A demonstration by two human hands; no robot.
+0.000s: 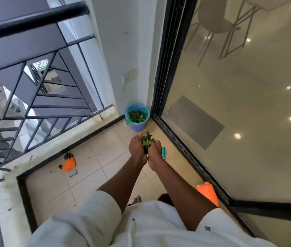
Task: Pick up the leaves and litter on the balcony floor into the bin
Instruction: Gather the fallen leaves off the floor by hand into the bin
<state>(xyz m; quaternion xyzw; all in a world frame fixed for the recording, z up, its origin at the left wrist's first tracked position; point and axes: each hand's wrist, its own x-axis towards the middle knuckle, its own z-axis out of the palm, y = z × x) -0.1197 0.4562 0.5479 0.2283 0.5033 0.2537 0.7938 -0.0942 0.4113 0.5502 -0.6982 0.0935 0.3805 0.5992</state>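
The left hand (137,147) and the right hand (154,152) are pressed together in front of the person, fingers curled around a bunch of green leaves (147,140) that sticks up between them; the lower part of the bunch is hidden inside the two grips. Both arms reach forward from rolled cream sleeves (102,204).

Ahead of the hands, in the corner where the white wall meets the black-framed sliding glass door (169,68), stands a round blue plastic bucket (137,126) with more green leaves (137,116) lying inside it. The held bunch is near the bucket but not over it.

On the beige floor tiles (91,173) to the left lies an orange and grey work glove (69,164), well apart from the hands. A second orange glove (208,193) lies by the door track, partly covered by the right forearm. Just beside the right hand a thin teal object (163,152) shows on the floor, mostly hidden and too small to identify. Small dark specks dot the tiles near the left glove. A black metal railing (34,90) bounds the balcony on the left.
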